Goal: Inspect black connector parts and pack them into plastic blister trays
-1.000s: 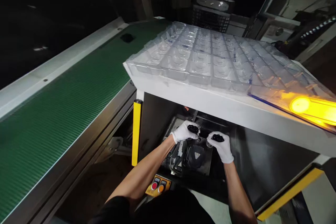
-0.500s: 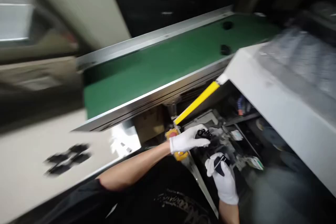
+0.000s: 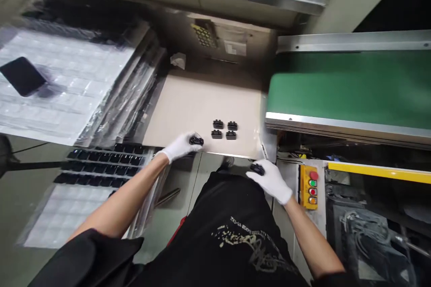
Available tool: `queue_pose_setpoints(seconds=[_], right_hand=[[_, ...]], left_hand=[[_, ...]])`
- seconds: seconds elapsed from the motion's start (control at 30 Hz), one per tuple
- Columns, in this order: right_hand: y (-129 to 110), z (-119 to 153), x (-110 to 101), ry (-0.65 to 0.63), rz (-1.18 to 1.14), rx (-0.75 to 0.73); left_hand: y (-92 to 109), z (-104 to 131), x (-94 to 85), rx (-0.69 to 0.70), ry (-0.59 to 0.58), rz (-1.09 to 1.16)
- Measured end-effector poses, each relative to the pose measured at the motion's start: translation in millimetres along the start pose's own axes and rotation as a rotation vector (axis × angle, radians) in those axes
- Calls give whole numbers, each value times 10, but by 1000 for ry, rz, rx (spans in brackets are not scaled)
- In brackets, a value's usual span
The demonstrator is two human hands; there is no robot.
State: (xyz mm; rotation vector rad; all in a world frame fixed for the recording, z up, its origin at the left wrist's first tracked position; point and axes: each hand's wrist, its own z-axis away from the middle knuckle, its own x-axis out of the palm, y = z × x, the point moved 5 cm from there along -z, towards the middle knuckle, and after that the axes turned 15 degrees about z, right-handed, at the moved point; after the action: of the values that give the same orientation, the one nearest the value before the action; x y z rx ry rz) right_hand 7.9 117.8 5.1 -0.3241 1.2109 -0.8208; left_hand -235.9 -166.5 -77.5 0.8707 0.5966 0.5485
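Observation:
My gloved left hand (image 3: 180,148) is closed around a small black plastic part (image 3: 196,140) at the near edge of the beige tabletop (image 3: 202,98). Gripped in my gloved right hand (image 3: 271,181) is another black plastic part (image 3: 257,169), low in front of the table's right corner. Between and beyond the hands, several similar black parts (image 3: 217,134) stand on the tabletop in two short rows. My fingers partly cover both held parts.
Stacked clear plastic trays (image 3: 67,85) with a dark phone-like slab (image 3: 23,76) stand at left. Below them sits a tray of black parts (image 3: 101,168). At right are a green conveyor belt (image 3: 350,92), a yellow button box (image 3: 309,188) and a yellow bar (image 3: 377,172).
The view has swung left from the machine to the table. Both hands have come away from the machine opening, each with a black part. The dark blade-like piece earlier in the right hand no longer shows.

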Motion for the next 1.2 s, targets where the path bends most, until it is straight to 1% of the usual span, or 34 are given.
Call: queue_pose_setpoints(seconds=[0.03,0.07,0.1,0.17,0.2,0.23,0.3,0.33,0.4,0.43,0.47,0.5,0.57,0.6,0.63,0.67,0.7,0.73,0.77,0.8,0.83,0.87,0.9,0.93,1.0,1.03,1.07,1.13,1.2], right_hand=[[-367,-355,241,-63,107,-91],[-721,-709,494,-114,219,-183],[-1041,-1054,751,-163,340,-263],[-1545,-1694,1220,-230,559,-360],[-1719,-1975,1423,-270,635,-371],[-1845,-2221,1599,-311,692,-362],[-1979,-2586,1859,-378,751,-317],[-2000,-2697,1940,-398,764,-294],[-1981,-2769,1992,-404,771,-273],[-1946,-2736,1955,-384,766,-271],[-1896,-2663,1875,-349,753,-272],[-1827,-2557,1756,-301,737,-272],[-1625,-2285,1435,-185,699,-249],[-1489,-2142,1264,-130,687,-215],[-1335,-2009,1110,-90,685,-166],[-1174,-1896,987,-64,694,-112],[-1017,-1811,908,-54,708,-62],[-876,-1756,876,-60,723,-24],[-755,-1731,889,-78,734,-1],[-656,-1732,938,-101,738,8],[-578,-1750,1006,-120,726,13],[-516,-1775,1079,-130,694,23],[-463,-1792,1145,-132,640,43],[-414,-1788,1190,-123,556,77],[-308,-1673,1187,-56,283,180],[-243,-1545,1139,-4,98,238],[-168,-1365,1067,52,-107,290],[9,-868,883,170,-549,368],[202,-248,723,292,-992,436]], left_hand=[[-175,-115,-286,0,37,-35],[-326,-226,-526,1,63,-60],[-455,-330,-719,3,74,-80],[-646,-519,-987,20,78,-130],[-719,-602,-1076,29,75,-155],[-782,-678,-1146,38,73,-181],[-892,-800,-1252,51,69,-219],[-940,-840,-1294,56,61,-237],[-1006,-857,-1357,72,25,-302],[-1017,-826,-1375,87,9,-345],[-1004,-768,-1382,108,7,-386],[-964,-683,-1374,135,31,-413],[-803,-460,-1283,196,156,-386],[-689,-343,-1171,232,211,-335],[-564,-243,-1003,269,238,-274],[-434,-174,-777,303,210,-210],[-310,-145,-508,327,133,-147],[-203,-154,-230,330,46,-85],[-121,-200,30,311,-32,-21],[-63,-274,251,283,-85,33],[-30,-369,423,250,-118,79],[-17,-470,542,219,-138,117],[-20,-565,611,194,-148,147],[-32,-641,636,172,-154,174],[-68,-702,586,110,-141,255],[-77,-676,538,73,-129,305],[-72,-612,497,33,-122,360],[3,-390,480,-33,-149,451],[146,-106,590,-121,-214,596]])
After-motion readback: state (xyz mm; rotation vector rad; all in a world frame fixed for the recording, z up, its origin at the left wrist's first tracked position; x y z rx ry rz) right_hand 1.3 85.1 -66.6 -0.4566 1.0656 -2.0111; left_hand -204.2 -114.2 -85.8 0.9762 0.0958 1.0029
